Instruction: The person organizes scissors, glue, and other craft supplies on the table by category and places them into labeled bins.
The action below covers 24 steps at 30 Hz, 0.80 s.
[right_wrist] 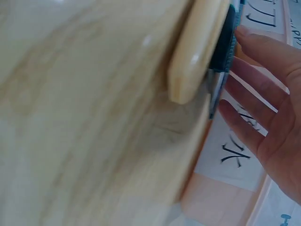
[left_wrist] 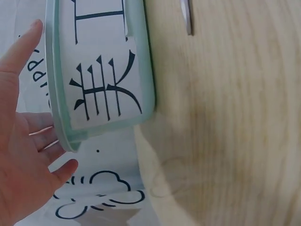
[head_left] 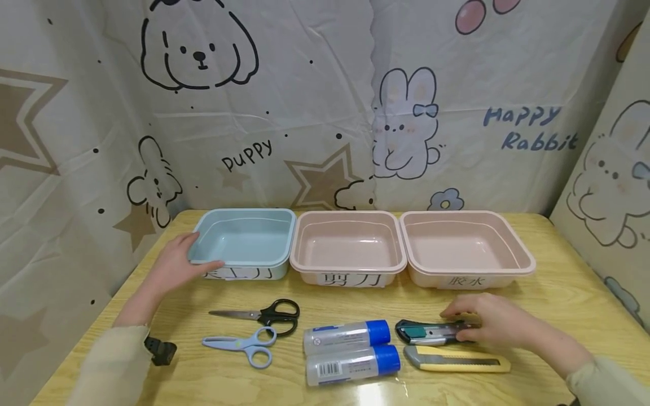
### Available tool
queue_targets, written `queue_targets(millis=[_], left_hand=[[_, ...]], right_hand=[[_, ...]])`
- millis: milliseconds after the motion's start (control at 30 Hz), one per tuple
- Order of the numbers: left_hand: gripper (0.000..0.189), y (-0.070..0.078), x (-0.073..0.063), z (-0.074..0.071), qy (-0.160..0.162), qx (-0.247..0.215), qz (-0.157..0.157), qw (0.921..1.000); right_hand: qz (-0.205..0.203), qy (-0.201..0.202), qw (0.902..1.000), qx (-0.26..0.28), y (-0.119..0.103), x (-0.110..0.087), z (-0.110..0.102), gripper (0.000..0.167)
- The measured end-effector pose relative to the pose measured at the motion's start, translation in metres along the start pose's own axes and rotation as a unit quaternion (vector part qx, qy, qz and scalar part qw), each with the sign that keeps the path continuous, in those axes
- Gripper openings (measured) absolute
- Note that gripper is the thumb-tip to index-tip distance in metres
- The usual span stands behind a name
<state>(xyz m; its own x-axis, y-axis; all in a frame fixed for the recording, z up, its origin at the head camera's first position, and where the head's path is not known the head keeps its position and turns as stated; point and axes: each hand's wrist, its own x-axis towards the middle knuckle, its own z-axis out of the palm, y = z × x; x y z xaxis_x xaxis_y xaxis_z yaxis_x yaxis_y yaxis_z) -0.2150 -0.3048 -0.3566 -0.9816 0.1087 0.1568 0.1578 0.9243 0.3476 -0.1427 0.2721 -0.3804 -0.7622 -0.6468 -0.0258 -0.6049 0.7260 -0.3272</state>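
Observation:
My left hand [head_left: 175,262] rests at the left corner of the light blue bin [head_left: 244,237], thumb along its front rim and other fingers at its left side. In the left wrist view this hand's fingers are spread around the labelled bin's corner. My right hand [head_left: 495,321] is over the right end of a black and teal utility knife [head_left: 426,332], its thumb and fingers on either side, loosely extended. A yellow utility knife [head_left: 462,359] lies just in front of it. In the right wrist view the fingertips [right_wrist: 241,30] are right at the teal knife.
Two pink bins, a middle one [head_left: 347,262] and a right one [head_left: 467,270], stand beside the blue bin, with paper labels. Black-handled scissors [head_left: 279,318], light blue scissors [head_left: 249,345] and two blue-capped glue bottles [head_left: 345,365] lie on the wooden table [head_left: 178,383]. Printed cloth hangs behind.

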Motion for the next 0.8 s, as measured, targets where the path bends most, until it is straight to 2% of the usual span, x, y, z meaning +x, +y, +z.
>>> queue_targets(millis=[167,267,400,667,800], left_hand=[[0.104,-0.003,-0.003,0.006,-0.007,-0.025,-0.019,0.9995],[0.106,-0.002,-0.004,0.007,-0.008,-0.040,-0.030,0.9987],[0.106,-0.003,-0.006,0.008,-0.006,-0.064,-0.041,0.9971],[0.108,-0.008,-0.006,0.012,-0.005,-0.096,-0.062,0.9935],[0.108,-0.009,-0.007,0.013,0.000,-0.106,-0.072,0.9918]], right_hand=[[-0.004,-0.001,1.0000,0.004,0.002,-0.001,0.006,0.029],[0.014,-0.013,0.9998,0.007,0.003,-0.002,0.007,0.031],[0.018,-0.021,0.9996,0.003,0.004,-0.005,0.007,0.035],[-0.025,-0.004,0.9996,0.012,0.007,-0.004,0.007,0.028],[-0.055,0.026,0.9981,-0.001,0.005,-0.001,0.007,0.028]])
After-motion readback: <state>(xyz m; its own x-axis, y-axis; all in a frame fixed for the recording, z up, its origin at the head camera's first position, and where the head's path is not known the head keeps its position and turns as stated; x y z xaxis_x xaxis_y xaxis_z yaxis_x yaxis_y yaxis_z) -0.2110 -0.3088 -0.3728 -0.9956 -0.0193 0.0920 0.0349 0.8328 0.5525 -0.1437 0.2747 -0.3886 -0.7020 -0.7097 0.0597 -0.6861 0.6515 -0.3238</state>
